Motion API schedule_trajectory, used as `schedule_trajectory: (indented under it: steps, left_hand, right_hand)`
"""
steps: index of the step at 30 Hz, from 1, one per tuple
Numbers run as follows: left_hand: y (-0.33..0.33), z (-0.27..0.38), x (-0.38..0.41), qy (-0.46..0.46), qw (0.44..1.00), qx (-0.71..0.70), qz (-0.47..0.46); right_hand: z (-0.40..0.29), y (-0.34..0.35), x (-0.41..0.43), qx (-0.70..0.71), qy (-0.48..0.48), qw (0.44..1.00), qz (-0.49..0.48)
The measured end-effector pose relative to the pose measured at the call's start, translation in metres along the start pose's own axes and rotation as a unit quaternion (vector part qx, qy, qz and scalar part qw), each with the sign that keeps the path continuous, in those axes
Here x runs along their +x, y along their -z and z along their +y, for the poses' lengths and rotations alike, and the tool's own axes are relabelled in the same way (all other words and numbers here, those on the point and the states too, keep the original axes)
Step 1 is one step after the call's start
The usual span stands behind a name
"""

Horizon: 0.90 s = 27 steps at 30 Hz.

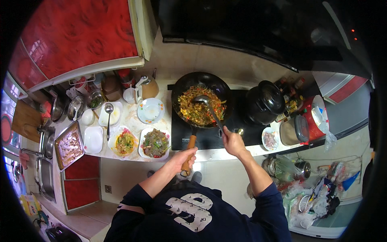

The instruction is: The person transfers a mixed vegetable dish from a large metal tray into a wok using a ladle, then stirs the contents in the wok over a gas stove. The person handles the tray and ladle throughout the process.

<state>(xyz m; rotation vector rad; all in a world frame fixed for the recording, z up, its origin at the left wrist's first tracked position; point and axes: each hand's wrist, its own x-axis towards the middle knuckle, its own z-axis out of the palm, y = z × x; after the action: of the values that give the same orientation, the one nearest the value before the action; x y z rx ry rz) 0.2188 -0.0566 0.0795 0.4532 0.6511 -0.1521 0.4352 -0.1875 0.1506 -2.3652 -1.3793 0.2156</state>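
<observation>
A dark wok (pixel 178 81) sits on the left part of a black induction cooktop (pixel 199 142). My left hand (pixel 184 159) grips its wooden handle (pixel 191 142), which points towards me. In my right hand (pixel 234 140) is a metal ladle (pixel 215 115), its bowl resting in the food. That food (pixel 193 106) is a chopped mix with red, green and yellow pieces, spread over the wok's base. Left of the wok, an empty floral plate (pixel 151 110) lies on the counter, with a plate of greyish sliced food (pixel 155 143) in front of it.
A lidded black pot (pixel 265 103) stands right of the wok, near bottles (pixel 291 106) and a small plate of food (pixel 270 139). Leftward are a yellow-green dish (pixel 124 143), another ladle (pixel 108 118) in a square dish, and a metal tray (pixel 69 145). The range hood (pixel 242 30) hangs above.
</observation>
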Motion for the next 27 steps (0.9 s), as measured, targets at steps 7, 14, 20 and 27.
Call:
schedule_trajectory:
  steps: [7,14,20,27]
  left_hand:
    - [0.000,0.001,-0.004,-0.013,1.000,0.016,0.019]
    - [0.004,0.000,-0.004,-0.009,1.000,0.004,0.014]
    - [0.005,-0.003,-0.003,-0.015,1.000,-0.002,0.008]
    - [0.002,-0.003,0.002,0.000,1.000,-0.006,0.002]
  right_hand:
    - [-0.025,-0.019,0.068,0.189,-0.088,0.970,0.122]
    - [-0.029,-0.016,0.042,0.120,-0.002,0.992,-0.034]
    - [-0.031,0.066,-0.035,-0.200,0.067,0.970,-0.122]
    - [-0.001,0.008,-0.010,-0.022,-0.014,1.000,-0.015]
